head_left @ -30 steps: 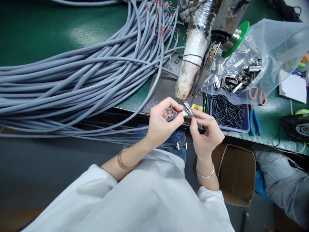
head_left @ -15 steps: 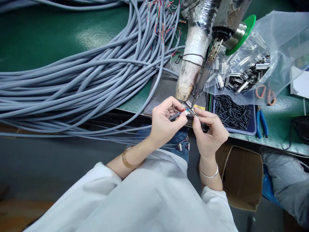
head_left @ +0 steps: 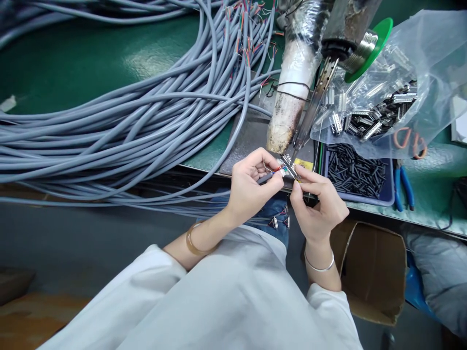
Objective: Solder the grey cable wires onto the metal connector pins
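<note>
The left hand point(head_left: 255, 183) kept a pinched grip on a grey cable point(head_left: 265, 179) with coloured wires point(head_left: 276, 170); the right hand point(head_left: 321, 206) pinched a metal connector point(head_left: 289, 166) near the soldering iron point(head_left: 316, 99).

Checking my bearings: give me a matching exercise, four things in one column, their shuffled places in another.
1. Slim silver metal connector
2. Short black tubes
3. Blue-handled metal pliers
4. Brown cardboard box

A. Below the green bench, at picture right
B. In the purple plastic tray
C. Between left hand and right hand
D. On the bench beside the tray

Pairs: 1-C, 2-B, 3-D, 4-A
</note>
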Demonstrator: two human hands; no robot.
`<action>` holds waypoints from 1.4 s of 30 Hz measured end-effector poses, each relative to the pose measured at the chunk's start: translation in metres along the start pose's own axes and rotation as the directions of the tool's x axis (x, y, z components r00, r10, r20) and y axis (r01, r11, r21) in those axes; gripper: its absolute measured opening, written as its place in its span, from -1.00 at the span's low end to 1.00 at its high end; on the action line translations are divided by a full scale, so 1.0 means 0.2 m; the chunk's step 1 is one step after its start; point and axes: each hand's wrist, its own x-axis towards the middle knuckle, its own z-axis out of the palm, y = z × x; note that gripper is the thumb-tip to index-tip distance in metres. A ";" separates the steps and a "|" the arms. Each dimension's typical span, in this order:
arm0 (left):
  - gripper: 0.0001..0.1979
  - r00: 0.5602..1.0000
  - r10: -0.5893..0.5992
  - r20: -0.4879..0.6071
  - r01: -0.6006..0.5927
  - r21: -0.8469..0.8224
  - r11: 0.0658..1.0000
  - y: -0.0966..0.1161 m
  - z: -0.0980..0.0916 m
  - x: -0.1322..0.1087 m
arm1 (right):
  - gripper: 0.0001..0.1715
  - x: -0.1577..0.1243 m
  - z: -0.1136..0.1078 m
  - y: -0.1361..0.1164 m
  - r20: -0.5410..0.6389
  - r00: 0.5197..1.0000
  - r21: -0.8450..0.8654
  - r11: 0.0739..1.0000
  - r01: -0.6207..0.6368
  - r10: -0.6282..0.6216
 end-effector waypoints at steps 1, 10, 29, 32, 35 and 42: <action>-0.86 1.000 0.004 0.002 -0.004 -0.004 1.000 0.00 0.00 0.00 | -0.76 0.00 0.00 0.00 -0.006 1.000 0.003 1.000 -0.006 0.006; -0.92 0.993 0.107 0.049 -0.107 -0.008 0.994 -0.02 -0.03 -0.03 | -0.77 0.00 0.01 -0.01 -0.013 0.994 0.092 0.990 -0.108 0.110; -0.92 0.991 0.132 0.018 -0.133 0.109 0.985 0.00 -0.02 -0.01 | -0.79 0.03 0.01 -0.01 -0.021 0.999 0.015 0.999 -0.050 0.050; -0.91 0.995 0.093 0.038 -0.097 0.133 0.986 -0.01 -0.03 -0.02 | -0.79 0.00 0.01 0.00 -0.008 1.000 -0.020 1.000 -0.024 0.023; -0.92 0.996 0.076 0.046 -0.082 0.147 0.986 -0.01 -0.04 -0.03 | -0.78 -0.01 0.00 0.00 0.002 0.999 -0.073 0.997 0.038 -0.038; -0.88 0.984 -0.011 0.180 -0.007 0.101 0.995 0.03 -0.09 -0.06 | -0.69 -0.05 -0.04 -0.03 -0.012 0.986 -0.169 0.972 0.161 -0.165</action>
